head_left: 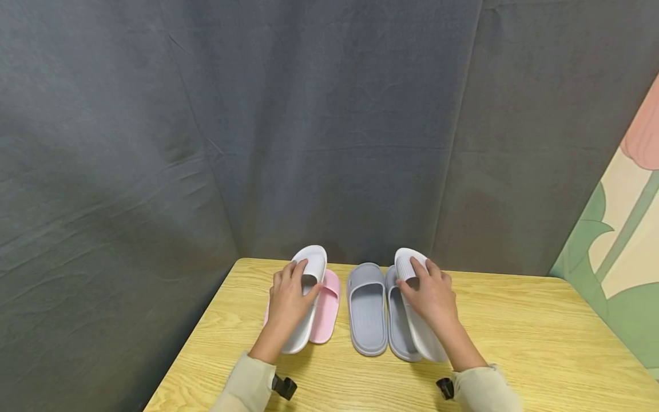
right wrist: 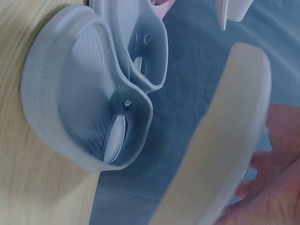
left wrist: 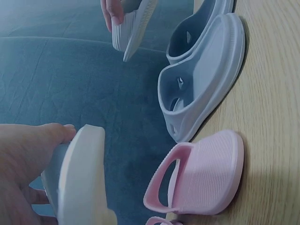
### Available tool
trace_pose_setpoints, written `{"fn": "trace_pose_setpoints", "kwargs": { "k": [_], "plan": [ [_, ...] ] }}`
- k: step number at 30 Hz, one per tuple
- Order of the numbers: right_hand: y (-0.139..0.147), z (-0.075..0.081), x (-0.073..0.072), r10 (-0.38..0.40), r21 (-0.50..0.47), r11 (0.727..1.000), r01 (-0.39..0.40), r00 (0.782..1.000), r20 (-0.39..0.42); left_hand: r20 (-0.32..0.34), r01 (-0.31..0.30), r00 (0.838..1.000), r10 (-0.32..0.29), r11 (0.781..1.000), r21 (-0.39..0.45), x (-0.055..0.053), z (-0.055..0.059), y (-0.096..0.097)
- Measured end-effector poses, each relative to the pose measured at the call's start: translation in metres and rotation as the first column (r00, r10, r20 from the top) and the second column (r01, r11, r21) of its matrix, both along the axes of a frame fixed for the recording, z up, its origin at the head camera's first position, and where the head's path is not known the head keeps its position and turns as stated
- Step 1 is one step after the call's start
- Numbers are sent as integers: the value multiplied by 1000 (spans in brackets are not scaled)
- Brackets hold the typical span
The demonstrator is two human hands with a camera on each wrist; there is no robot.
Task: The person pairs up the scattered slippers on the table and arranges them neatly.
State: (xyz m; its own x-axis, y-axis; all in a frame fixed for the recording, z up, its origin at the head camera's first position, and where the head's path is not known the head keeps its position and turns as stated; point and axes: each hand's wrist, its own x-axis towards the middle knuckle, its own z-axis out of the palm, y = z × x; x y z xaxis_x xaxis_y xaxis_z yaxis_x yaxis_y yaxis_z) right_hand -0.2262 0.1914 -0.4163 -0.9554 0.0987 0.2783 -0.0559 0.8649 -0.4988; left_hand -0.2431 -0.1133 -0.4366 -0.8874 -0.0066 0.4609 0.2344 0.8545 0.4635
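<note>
My left hand [head_left: 288, 294] grips a white slipper [head_left: 298, 339] by its strap area, held up off the table over the pair of pink slippers [head_left: 325, 317]. One pink slipper is mostly hidden under that hand. The other white slipper [head_left: 429, 340] is in my right hand [head_left: 432, 294], raised and tilted over the right-hand grey slipper [head_left: 401, 329]. Beside it the left-hand grey slipper [head_left: 368, 320] lies flat, fully in sight. In the right wrist view, the white slipper's sole [right wrist: 220, 136] hangs apart from the grey pair.
The wooden table [head_left: 535, 343] ends at a dark grey curtain [head_left: 340, 131] just behind the slippers. A painted wall [head_left: 618, 274] with flowers and leaves rises on the right. Black wrist straps [head_left: 285, 387] show at both sleeves.
</note>
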Motion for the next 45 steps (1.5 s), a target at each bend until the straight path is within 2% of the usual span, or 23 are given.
{"fn": "trace_pose_setpoints", "kwargs": {
  "k": [17,24,31,45],
  "plan": [
    [-10,3,1,11,-18,1000,-11,1000,-4,-50,30,998,-30,1000,-2,0,0,13],
    [-14,6,1,13,-32,999,-13,1000,6,-23,36,999,-36,999,5,1,1,19],
    [-17,6,1,18,-29,999,-19,1000,-17,-24,44,999,-44,999,14,5,2,24],
    [-24,6,0,21,-35,999,-22,1000,-23,-21,46,999,-45,998,37,5,3,38]
  ]
}}
